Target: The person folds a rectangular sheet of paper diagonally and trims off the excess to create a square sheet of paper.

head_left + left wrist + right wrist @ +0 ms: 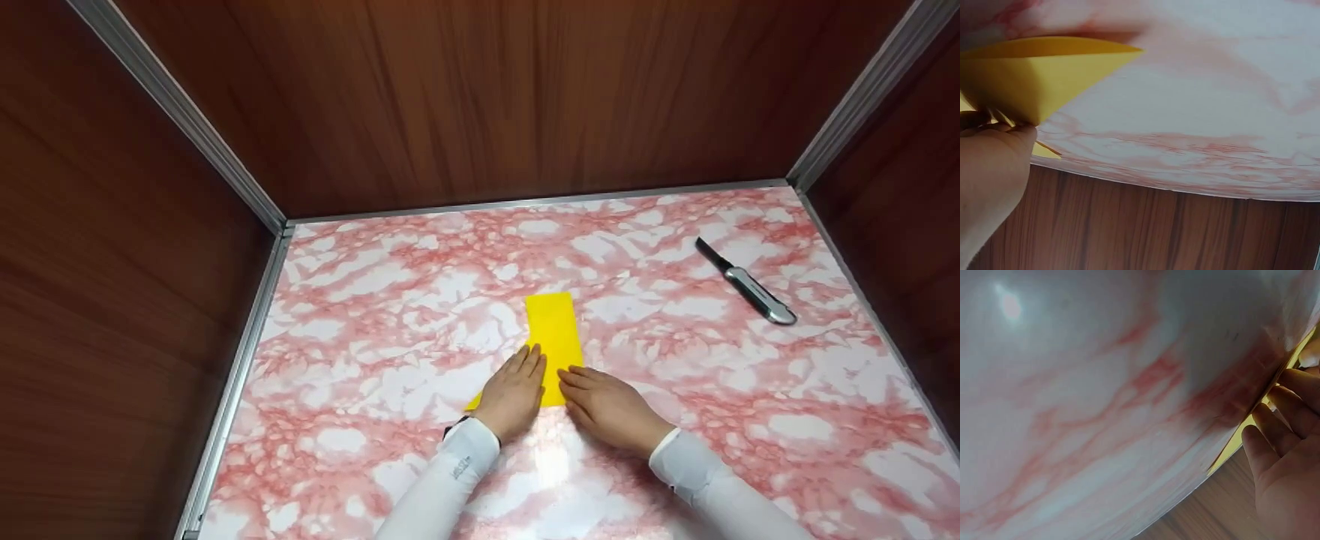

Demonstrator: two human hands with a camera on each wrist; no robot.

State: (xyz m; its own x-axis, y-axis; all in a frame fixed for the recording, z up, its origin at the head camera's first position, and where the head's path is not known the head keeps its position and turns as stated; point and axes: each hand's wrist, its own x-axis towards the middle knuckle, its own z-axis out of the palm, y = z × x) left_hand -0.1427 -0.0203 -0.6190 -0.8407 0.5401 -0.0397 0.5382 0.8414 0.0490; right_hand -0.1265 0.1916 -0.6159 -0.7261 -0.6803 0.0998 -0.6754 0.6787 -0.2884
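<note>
Just below the head view's centre, a folded yellow sheet [555, 324] lies on a red-and-white marbled tabletop [375, 337]. Fingers outstretched, the left hand [511, 394] rests over the sheet's lower left; the right hand [611, 407], also straight-fingered, touches its lower right edge. At frame right lies a black-bladed knife [752, 291].

The left sleeve [429, 491] is white and long, with small grey lettering [460, 466], too small to read, near its cuff; something black [454, 427] peeks out beside that wrist. The right sleeve [731, 487], also white, wrinkles near its cuff.
</note>
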